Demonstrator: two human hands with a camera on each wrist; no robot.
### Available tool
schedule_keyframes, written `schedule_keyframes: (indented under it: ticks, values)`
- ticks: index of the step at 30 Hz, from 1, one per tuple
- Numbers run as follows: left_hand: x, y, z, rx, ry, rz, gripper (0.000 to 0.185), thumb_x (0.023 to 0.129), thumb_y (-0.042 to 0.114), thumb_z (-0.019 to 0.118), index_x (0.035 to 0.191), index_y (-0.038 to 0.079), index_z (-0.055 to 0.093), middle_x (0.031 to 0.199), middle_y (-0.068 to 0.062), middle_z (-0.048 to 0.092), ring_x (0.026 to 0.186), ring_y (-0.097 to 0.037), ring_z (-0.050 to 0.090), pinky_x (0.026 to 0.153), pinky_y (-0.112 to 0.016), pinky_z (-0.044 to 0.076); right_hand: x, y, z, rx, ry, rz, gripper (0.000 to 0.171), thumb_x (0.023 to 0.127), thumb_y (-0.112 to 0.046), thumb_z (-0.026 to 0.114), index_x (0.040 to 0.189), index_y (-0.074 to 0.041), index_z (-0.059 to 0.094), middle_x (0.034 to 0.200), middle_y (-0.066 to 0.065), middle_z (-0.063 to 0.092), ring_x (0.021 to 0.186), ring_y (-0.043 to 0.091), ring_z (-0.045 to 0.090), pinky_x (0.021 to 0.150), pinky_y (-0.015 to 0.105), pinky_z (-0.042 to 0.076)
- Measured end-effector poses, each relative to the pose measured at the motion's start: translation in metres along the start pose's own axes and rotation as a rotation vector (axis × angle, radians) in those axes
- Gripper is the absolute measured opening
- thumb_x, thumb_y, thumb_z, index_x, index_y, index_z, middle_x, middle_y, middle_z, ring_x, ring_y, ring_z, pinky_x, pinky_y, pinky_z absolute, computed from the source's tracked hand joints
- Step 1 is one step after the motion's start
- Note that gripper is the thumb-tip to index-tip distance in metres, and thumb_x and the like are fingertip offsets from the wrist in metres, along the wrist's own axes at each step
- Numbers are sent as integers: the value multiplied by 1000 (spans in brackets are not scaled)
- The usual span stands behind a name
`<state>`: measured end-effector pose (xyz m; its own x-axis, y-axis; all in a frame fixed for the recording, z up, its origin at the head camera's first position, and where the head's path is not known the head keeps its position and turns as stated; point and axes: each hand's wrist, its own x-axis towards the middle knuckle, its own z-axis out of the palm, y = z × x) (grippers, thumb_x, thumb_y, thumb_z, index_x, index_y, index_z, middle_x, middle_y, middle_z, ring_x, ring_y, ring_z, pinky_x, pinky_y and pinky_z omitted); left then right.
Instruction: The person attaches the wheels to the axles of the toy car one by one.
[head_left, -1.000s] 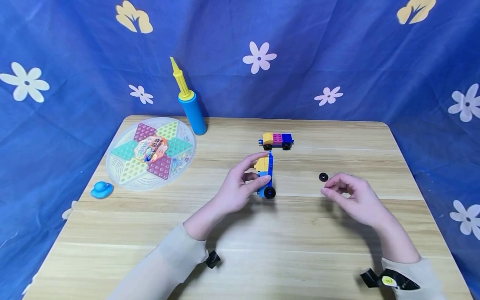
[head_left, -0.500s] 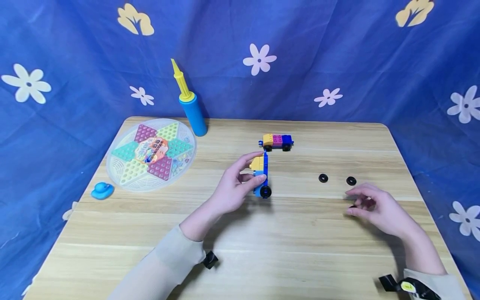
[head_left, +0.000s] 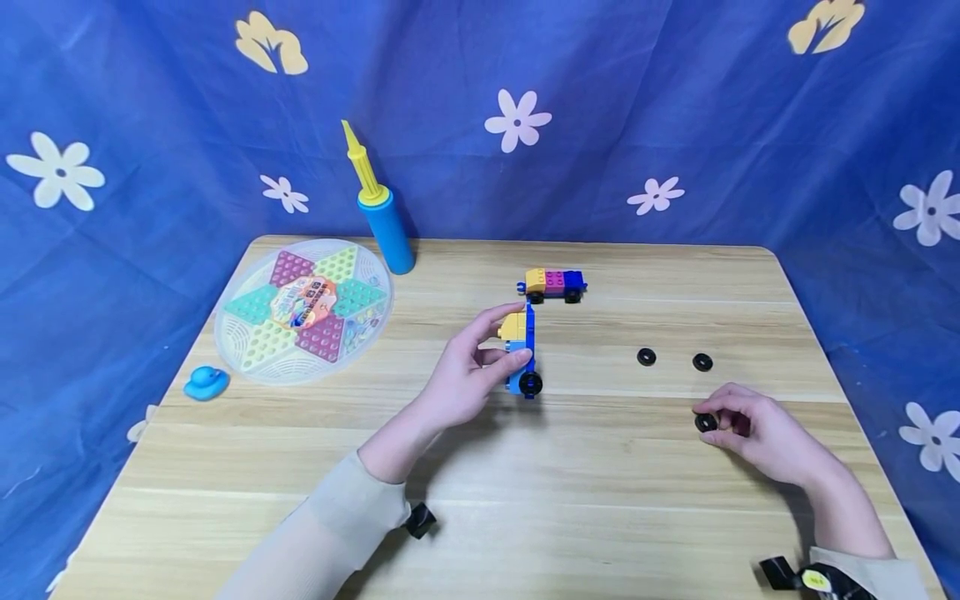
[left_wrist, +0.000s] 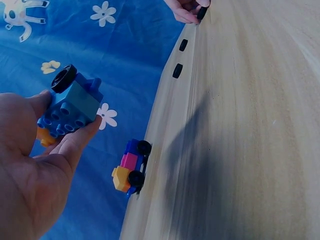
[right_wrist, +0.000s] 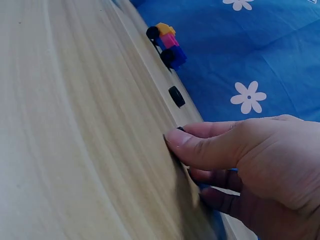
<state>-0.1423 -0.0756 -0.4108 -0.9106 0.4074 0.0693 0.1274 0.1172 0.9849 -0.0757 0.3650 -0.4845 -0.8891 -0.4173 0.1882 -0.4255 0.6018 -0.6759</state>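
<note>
Head view: curled right hand [head_left: 761, 429] on wheel [head_left: 706, 422]

A wooden table [head_left: 600, 517] carries a game board [head_left: 303, 307], pump [head_left: 382, 218], toy car [head_left: 554, 283] and loose wheels [head_left: 647, 357].

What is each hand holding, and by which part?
The left hand grips the brick car by its sides. The right hand pinches a black wheel at its rim.

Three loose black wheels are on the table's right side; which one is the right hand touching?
The nearest wheel, pinched at the right hand's fingertips. The other two wheels lie farther back, side by side, untouched.
</note>
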Motion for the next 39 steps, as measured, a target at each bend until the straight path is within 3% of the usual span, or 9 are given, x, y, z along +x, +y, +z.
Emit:
schedule_keyframes:
  ticks: [7,14,24,34,39]
  values:
    - [-1,0,1,-18,-9,0,57,105,16,70,156,32,51,138,-13,58,96,-25,77,80,-38,64,3,-5,2,-33,35,18,38,86,8,83,120,-6,75,97,-7,63,77,6,56,67,19,45]
    - [0,1,3,-27,-16,-2,56,105,16,70,155,31,51,135,-12,59,97,-25,77,81,-38,64,18,-27,2,78,121,-18,42,82,15,82,120,-2,74,105,-1,70,80,10,65,68,17,52]
    - [0,3,7,-38,-29,-9,54,105,17,71,153,32,52,136,-12,59,98,-25,77,82,-39,64,45,-57,5,175,252,-163,59,70,32,79,121,2,74,108,11,71,85,12,66,69,16,53]
    - [1,4,11,-47,-37,-2,54,104,17,72,152,34,54,130,-11,61,91,-25,77,79,-38,64,74,-93,13,393,306,-312,51,71,38,68,117,15,71,106,27,67,85,16,61,73,19,52]
    - [2,4,14,-45,-46,-17,55,102,17,74,151,35,55,130,-10,61,93,-25,76,81,-39,64,88,-105,18,418,313,-363,51,69,37,71,115,15,72,103,26,66,82,15,61,70,19,52]
